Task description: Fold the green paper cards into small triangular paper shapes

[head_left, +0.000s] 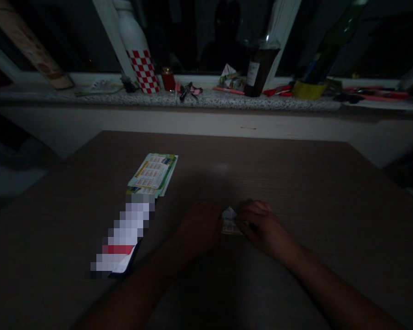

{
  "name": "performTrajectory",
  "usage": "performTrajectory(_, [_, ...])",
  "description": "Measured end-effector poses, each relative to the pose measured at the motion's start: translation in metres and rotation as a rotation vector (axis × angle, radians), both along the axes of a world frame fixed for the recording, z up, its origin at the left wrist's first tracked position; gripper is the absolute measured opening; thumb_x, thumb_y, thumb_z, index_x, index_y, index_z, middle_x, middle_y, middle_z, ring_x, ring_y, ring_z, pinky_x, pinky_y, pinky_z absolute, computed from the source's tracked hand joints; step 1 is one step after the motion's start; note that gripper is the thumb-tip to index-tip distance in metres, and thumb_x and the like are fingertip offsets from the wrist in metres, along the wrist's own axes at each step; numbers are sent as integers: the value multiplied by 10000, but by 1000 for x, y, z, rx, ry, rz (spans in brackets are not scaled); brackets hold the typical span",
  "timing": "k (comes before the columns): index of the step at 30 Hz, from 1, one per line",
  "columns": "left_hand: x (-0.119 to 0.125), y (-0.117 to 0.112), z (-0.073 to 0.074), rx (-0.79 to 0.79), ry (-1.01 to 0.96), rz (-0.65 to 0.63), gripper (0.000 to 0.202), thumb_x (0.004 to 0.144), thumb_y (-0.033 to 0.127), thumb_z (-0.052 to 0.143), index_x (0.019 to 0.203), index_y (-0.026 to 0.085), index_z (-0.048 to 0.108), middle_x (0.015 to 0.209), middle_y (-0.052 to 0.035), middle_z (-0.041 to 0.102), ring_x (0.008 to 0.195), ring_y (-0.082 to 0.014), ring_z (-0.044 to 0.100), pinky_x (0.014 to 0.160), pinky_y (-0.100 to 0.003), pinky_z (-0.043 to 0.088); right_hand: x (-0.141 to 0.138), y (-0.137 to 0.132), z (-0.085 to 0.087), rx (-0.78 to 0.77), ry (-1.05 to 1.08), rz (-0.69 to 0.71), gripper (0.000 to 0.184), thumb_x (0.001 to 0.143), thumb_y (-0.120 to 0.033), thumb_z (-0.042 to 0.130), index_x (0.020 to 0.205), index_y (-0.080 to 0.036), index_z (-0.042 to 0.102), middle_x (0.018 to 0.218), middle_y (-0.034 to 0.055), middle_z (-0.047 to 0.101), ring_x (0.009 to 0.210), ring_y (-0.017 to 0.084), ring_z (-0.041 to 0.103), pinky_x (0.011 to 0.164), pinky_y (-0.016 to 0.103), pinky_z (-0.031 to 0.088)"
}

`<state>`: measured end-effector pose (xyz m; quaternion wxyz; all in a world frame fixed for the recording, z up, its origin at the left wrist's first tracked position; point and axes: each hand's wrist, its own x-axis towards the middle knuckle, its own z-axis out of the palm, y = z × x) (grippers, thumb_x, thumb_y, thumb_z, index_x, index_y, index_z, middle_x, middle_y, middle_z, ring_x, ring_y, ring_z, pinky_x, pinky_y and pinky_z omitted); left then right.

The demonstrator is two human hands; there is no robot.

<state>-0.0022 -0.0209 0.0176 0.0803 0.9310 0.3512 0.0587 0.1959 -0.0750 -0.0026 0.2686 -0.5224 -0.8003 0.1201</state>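
White folded paper [229, 225], its print too dim to read, sits on the worktop [296, 174] between left hand [203, 227] and right hand [263, 227]; right grip pinches its right edge, left grip meets the left edge, closure not discernible. Stacked cards [153, 172] at left bear calendar-like blocks of reddish figures, illegible; white label [252, 73] on dark container [267, 66] likewise unreadable.

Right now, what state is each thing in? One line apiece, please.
Small paper: partly folded, peaked at top
Left hand: fingers curled at paper's left edge
Right hand: fingers at paper's right side
Printed cards: loosely stacked, flat
Phone-like device: lit, content pixelated
Checkered bottle: upright
Red jar: upright
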Motion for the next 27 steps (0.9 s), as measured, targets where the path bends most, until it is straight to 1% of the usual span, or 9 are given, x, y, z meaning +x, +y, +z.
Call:
performTrajectory(5, [4,-1,1,14,44,-1,194,909,187,414,917,122,596,888,-98,645,831,-249,594,769,-393,453,-2,1,-2,-5,-10,-19,89,890,-197,565,908,-202,652,913,55,675,890,213,582,827,375,422])
performTrajectory(11, [7,-1,2,11,70,18,170,899,177,429,930,127,589,909,-100,648,856,-246,601,778,-379,460,-2,1,-6,28,-39,-38,104,878,-204,585,910,-220,683,899,56,669,894,219,584,813,375,427])
performTrajectory(16, [8,-2,3,10,95,21,190,904,186,423,934,119,597,913,-109,649,852,-254,605,768,-388,468,-3,0,-4,6,-33,-55,107,882,-216,580,885,-219,687,883,51,655,886,215,572,808,371,424])
performTrajectory(20, [9,-2,3,11,90,18,194,905,191,421,920,116,600,915,-113,647,860,-259,602,779,-396,470,-8,-1,-2,-23,-23,-120,71,852,-244,629,886,-229,690,874,45,647,892,226,566,813,386,408])
performTrajectory(23, [9,-2,3,25,88,30,184,901,201,436,923,121,600,919,-111,650,877,-257,601,792,-390,468,-11,0,-3,-41,-25,-179,45,828,-271,666,842,-239,695,842,39,644,880,232,568,813,393,401])
performTrajectory(27, [10,-2,4,7,108,29,186,894,202,442,933,122,605,924,-114,654,877,-258,603,788,-397,471,-11,1,-4,-43,-16,-194,52,808,-302,693,814,-250,696,844,30,651,882,232,569,807,392,395])
